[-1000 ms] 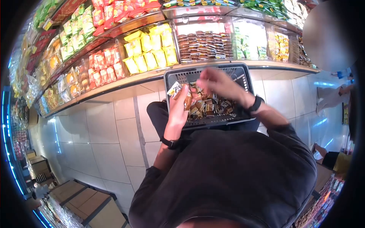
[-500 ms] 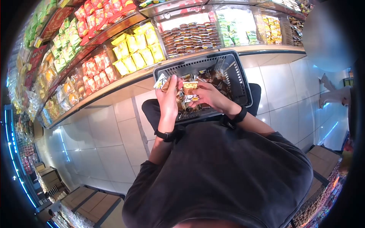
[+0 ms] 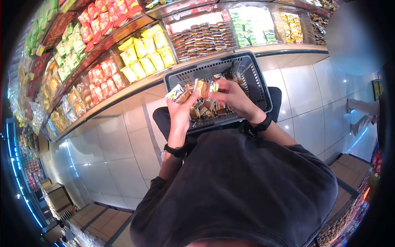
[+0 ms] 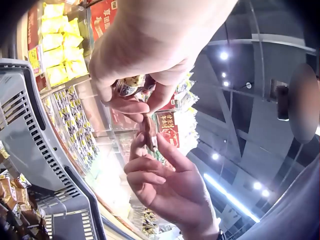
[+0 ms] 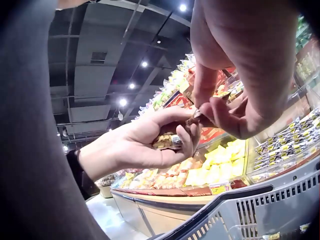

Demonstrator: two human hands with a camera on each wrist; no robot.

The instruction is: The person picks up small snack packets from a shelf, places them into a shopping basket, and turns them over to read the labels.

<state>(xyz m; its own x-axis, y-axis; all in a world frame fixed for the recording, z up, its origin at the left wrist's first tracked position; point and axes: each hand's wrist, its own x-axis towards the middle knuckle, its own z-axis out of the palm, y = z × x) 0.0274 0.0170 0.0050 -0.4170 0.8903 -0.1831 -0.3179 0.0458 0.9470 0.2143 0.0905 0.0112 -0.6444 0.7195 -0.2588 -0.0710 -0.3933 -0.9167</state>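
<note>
My left hand (image 3: 180, 113) holds a brown-and-white snack packet (image 3: 177, 94) in its curled fingers, over the left side of a dark grey shopping basket (image 3: 266, 92). Between both hands is a second small packet (image 3: 202, 88), brown with a pale end. My right hand (image 3: 240, 101) pinches this packet's right end, while the left fingertips meet its other end. Seen from the left wrist, the brown packet (image 4: 149, 131) bridges the two hands edge-on. A patterned packet (image 5: 167, 142) shows inside the left palm in the right wrist view. Many similar brown packets (image 3: 210, 109) lie loose in the basket.
The basket rests on the person's lap, close against a wooden shelf edge (image 3: 144, 78). Stacked brown packets (image 3: 201, 41), yellow packets (image 3: 148, 57) and red packets (image 3: 105, 78) fill bins beyond it. Tiled floor (image 3: 107, 148) lies left. Another person's legs (image 3: 362, 111) show far right.
The right hand came from above the basket to the left hand, bringing a packet. That packet has since turned and been raised slightly between both hands. The head view has shifted.
</note>
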